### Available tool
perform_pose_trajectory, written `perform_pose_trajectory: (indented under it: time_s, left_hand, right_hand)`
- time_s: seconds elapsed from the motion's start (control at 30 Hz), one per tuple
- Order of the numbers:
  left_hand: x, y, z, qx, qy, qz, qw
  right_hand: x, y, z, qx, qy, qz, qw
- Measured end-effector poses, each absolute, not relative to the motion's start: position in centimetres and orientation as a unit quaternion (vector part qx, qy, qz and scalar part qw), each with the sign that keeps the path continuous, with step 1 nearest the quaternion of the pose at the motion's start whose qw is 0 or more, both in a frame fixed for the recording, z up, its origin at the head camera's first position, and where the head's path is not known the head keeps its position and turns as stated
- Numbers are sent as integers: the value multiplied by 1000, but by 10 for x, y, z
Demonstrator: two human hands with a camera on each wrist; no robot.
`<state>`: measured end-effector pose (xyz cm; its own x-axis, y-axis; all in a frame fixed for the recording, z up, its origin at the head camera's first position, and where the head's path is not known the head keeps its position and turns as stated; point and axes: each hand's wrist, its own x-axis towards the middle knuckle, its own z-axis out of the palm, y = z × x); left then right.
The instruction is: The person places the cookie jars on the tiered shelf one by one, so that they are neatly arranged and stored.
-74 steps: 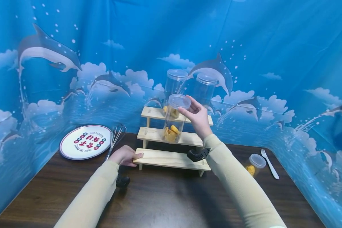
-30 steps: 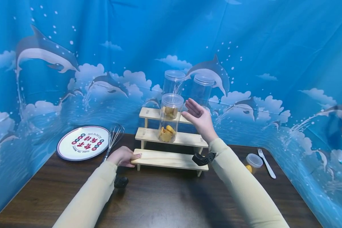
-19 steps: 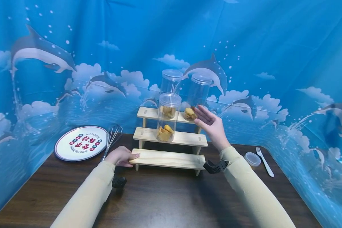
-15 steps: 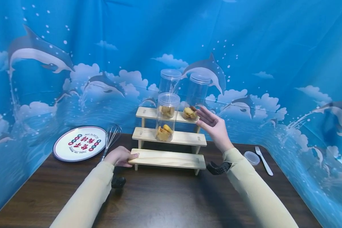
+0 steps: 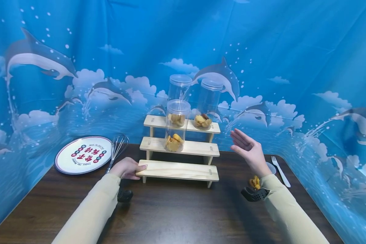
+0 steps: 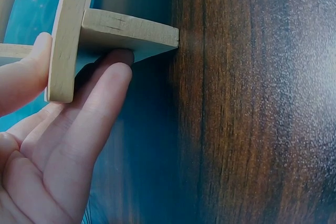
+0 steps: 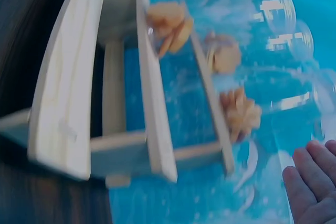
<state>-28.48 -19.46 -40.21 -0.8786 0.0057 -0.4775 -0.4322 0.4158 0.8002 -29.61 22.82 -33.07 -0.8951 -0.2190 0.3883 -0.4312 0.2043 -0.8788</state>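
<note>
My left hand (image 5: 126, 168) pinches the left end of a three-tier wooden shelf (image 5: 177, 170) at its lowest step, thumb on top. In the left wrist view the fingers (image 6: 86, 124) curl beneath the board. My right hand (image 5: 249, 151) is in the air right of the shelf, fingers extended and holding nothing. One clear lidded jar (image 5: 174, 140) with yellow-brown snack pieces stands on the middle step, left of centre. On the top step are two similar jars, a left one (image 5: 179, 90) and a right one (image 5: 209, 98). A fourth jar (image 5: 254, 183) on the table is partly hidden by my right wrist.
At the left lies a white plate (image 5: 64, 157) with red and blue lettering, a wire whisk (image 5: 117, 149) beside it. A white fork (image 5: 281, 172) lies at the right. A blue dolphin-print cloth (image 5: 134, 51) hangs behind the dark wooden table (image 5: 177, 213).
My right hand has let go of the jar on the middle step, then moved right and down past the shelf toward the table jar. The left hand keeps its grip on the shelf.
</note>
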Motion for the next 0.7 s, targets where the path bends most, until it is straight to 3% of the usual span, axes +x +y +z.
perform_pose_trajectory:
  time_s: [0.7]
  left_hand:
    - [-286, -195, -403, -130, 817, 520, 215]
  right_hand:
    - [-271, 322, -363, 144, -811, 551, 131]
